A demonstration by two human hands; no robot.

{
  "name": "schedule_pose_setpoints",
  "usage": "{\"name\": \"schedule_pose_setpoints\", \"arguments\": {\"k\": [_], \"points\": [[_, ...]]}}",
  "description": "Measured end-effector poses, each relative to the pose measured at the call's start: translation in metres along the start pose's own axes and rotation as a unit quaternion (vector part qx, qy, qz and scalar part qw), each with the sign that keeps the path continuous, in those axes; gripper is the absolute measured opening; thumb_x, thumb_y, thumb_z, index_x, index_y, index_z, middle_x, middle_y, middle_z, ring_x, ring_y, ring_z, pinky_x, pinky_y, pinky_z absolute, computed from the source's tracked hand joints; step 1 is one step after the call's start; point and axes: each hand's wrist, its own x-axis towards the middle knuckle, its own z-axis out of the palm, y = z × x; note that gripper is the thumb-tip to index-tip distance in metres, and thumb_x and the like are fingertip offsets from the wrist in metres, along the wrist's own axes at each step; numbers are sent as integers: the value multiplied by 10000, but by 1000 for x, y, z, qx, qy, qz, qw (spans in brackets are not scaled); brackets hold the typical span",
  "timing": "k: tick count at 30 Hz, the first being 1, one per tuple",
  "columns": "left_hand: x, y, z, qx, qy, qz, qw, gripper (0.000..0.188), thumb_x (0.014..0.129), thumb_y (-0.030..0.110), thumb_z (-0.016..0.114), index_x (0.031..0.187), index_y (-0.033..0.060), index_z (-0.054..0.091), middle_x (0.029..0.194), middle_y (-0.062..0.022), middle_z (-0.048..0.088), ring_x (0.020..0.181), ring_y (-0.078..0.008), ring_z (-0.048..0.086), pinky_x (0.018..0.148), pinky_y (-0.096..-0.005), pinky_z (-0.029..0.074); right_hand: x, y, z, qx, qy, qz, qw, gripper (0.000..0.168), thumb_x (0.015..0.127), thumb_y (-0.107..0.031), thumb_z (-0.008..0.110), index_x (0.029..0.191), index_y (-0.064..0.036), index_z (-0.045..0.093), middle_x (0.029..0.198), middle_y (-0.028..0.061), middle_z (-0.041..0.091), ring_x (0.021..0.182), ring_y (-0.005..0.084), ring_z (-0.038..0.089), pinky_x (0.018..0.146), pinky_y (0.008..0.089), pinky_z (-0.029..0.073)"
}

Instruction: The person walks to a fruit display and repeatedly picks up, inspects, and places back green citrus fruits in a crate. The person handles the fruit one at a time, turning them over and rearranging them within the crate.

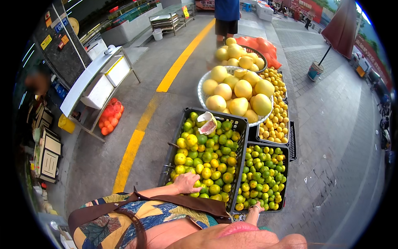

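Note:
My left hand (187, 183) rests on the green and yellow mandarins (206, 157) piled in a large black plastic crate (243, 133). Its fingers curl down over the fruit, and whether one is gripped is hidden. At the near edge of a second black crate (286, 174), my right hand (258, 206) touches the rim or the small green citrus fruits (262, 169) there; its fingertips are hard to make out. A bracelet circles that wrist. An opened piece of pomelo peel (207, 123), pink and white inside, lies on the far part of the mandarins.
Beyond the crates stand a white basket (203, 93) of pomelos, small orange-yellow fruits (275, 123) in crates and a red mesh sack (259, 46). A person (227, 18) stands behind them. To the left is a metal table (90, 79); a folded umbrella (339, 31) stands right.

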Motion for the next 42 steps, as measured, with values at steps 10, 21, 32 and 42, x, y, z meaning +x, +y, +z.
{"name": "schedule_pose_setpoints", "arguments": {"k": [10,21,32,42], "points": [[0,-1,3,-2,24,5,1000,388,700,429,692,809,91,536,723,-114,582,709,-308,600,587,-420,497,-133,-147,97,264,-513,154,802,322,833,-329,651,1044,-100,567,975,57,636,853,229,591,749,382,492],[-4,-5,3,-35,-5,-7,999,425,739,448,668,829,63,515,737,-124,594,778,-319,600,648,-443,501,-290,-253,303,147,-629,239,725,283,818,-283,634,1013,-87,578,870,79,605,735,233,554,541,280,475],[-4,-9,11,-53,-4,-7,999,445,729,466,672,874,65,541,744,-121,592,778,-313,604,646,-425,508,-352,-124,139,-116,-683,-157,704,466,846,-96,615,1262,-130,407,1017,64,602,871,210,612,706,324,525],[-3,-4,7,-53,10,-7,999,428,710,447,690,838,73,523,730,-95,585,758,-291,597,612,-414,511,-340,-141,117,-318,-499,-615,521,425,818,-110,632,1231,-79,537,986,153,599,784,251,623,710,357,510]]}}
